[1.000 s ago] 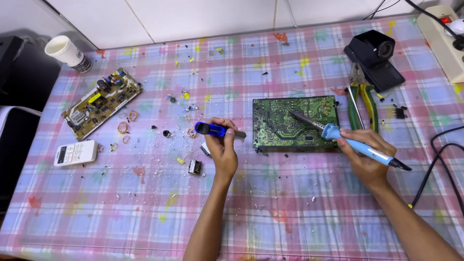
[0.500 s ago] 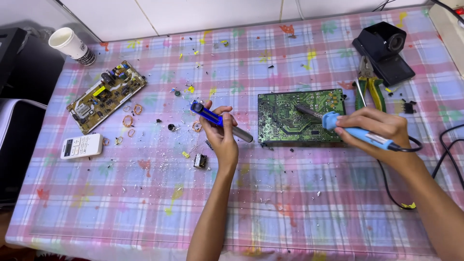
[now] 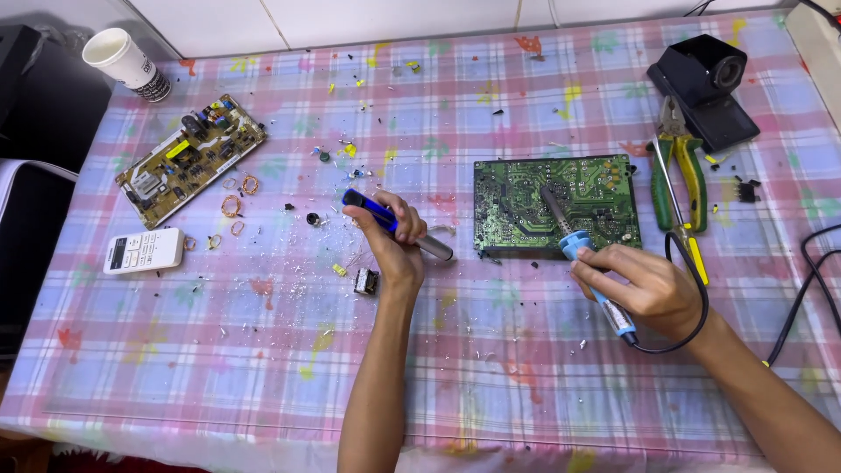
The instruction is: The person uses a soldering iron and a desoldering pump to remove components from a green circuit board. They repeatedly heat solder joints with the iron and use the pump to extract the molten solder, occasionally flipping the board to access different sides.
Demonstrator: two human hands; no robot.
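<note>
Forearms come in from the near table edge. Landmark: green circuit board [image 3: 555,206], solder side up, long axis left-right. Right hand [image 3: 644,285] sits just near-right of the board's near edge, fingers curled shut around the blue handle of a soldering iron [image 3: 585,259]. Iron's long axis runs diagonal: cord end near-right, tip pointing far-left, tip resting on the board around its middle. Black cord [image 3: 696,302] loops off the handle's rear around the right wrist. Left hand [image 3: 394,245] is just left of the board, not touching it, fingers wrapped tight around a blue desoldering pump [image 3: 394,225]. Pump's axis is also diagonal: blue plunger end up-left, grey nozzle pointing down-right toward the board's near-left corner, nozzle close to that corner but short of it. Small black component [image 3: 365,281] lies on the plaid tablecloth [image 3: 263,368] just near-left of the left hand. White remote [image 3: 143,250] well left of the board. Second circuit board [image 3: 190,159], component side up, lies far-left, axis tilted; copper wire rings [image 3: 232,206] beside it. Green-handled pliers [image 3: 676,180] lie just right of the green board, jaw end pointing away. Black stand [image 3: 705,90] sits beyond the pliers, far-right of the board. Paper cup [image 3: 127,63] at the far-left corner.
</note>
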